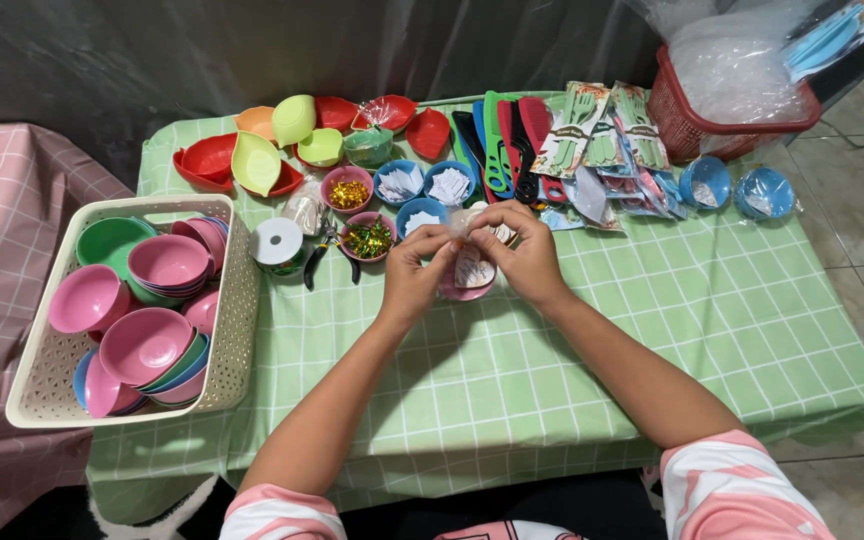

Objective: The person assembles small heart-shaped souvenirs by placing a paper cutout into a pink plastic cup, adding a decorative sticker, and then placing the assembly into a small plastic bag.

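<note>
Green checked tablecloth, grey backdrop

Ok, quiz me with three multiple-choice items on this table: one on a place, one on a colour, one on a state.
1. Where is the white basket of bowls?
A. At the person's left on the table
B. Behind the red basket
C. On the floor

2. What colour is the small bowl under the hands?
A. Blue
B. Pink
C. Yellow

3. What are the left hand and the right hand doing?
A. Resting flat on the green checked tablecloth
B. Both pinching clear plastic wrap over the small bowl
C. Gripping the pliers

Answers:
1 A, it stands at the table's left edge.
2 B, a pink rim shows below the fingers.
3 B, both sets of fingers meet on the wrap; the pliers lie untouched.
</note>
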